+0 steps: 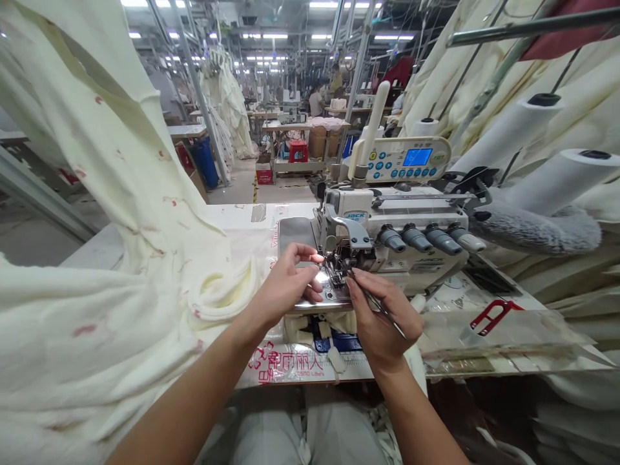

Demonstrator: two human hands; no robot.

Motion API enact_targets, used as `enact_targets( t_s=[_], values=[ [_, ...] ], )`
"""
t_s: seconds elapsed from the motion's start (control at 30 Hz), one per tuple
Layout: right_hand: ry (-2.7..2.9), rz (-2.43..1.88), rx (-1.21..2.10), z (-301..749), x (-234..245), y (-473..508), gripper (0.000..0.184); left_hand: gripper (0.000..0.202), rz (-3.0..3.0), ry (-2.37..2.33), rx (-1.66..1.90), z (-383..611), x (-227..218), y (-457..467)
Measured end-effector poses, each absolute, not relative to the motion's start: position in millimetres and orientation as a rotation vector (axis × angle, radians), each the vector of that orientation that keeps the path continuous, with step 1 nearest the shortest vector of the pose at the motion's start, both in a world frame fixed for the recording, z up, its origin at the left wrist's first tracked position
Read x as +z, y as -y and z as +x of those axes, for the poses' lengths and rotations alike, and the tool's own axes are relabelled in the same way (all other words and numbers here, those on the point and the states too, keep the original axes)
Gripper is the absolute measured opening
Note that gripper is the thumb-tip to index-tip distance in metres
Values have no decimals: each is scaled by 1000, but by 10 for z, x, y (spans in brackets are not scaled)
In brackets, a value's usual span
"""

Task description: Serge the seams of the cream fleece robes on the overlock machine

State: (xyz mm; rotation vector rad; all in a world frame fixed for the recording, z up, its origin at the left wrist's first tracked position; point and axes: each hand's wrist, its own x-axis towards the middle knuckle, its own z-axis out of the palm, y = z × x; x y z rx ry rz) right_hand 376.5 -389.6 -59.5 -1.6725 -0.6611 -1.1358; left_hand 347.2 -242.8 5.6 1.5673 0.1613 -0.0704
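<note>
At the needle area of a white overlock sewing machine (358, 206), both of my hands are close together. My right hand (387, 310) pinches a pair of metal tweezers (385, 309), whose tip points in at the presser foot (336, 271). Just left of the foot is my left hand (293, 278), its fingers bent and apart, the fingertips near the needles and lit by the machine lamp. No thread shows clearly between those fingers. The tweezers' tip is partly hidden by my right fingers and the machine parts.
Cream printed fabric (145, 213) hangs and piles on the left. Large thread cones (513, 135) stand at the right behind a control panel (402, 160). A red-handled tool (494, 315) lies on the table's right side. Other workstations and people are farther back.
</note>
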Motion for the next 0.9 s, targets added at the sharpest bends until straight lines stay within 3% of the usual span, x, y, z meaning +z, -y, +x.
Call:
enact_targets(
  t_s=[0.33, 0.73, 0.8, 0.9],
  values=[
    [729, -1750, -1194, 3796, -646, 3886, 24, 23, 1554, -129, -112, 3473, 87, 2403],
    [574, -1689, -1041, 3627, -404, 4039, 22, 63, 1447, -160, -334, 3650, 129, 2227],
    [524, -1691, -1065, 3517, -351, 4213, 24, 59, 1476, -231, -233, 3563, 128, 2230],
    [594, -1806, -1035, 3248, -268, 4527, 23, 36, 1441, -297, -97, 3274, -62, 2364]
  ],
)
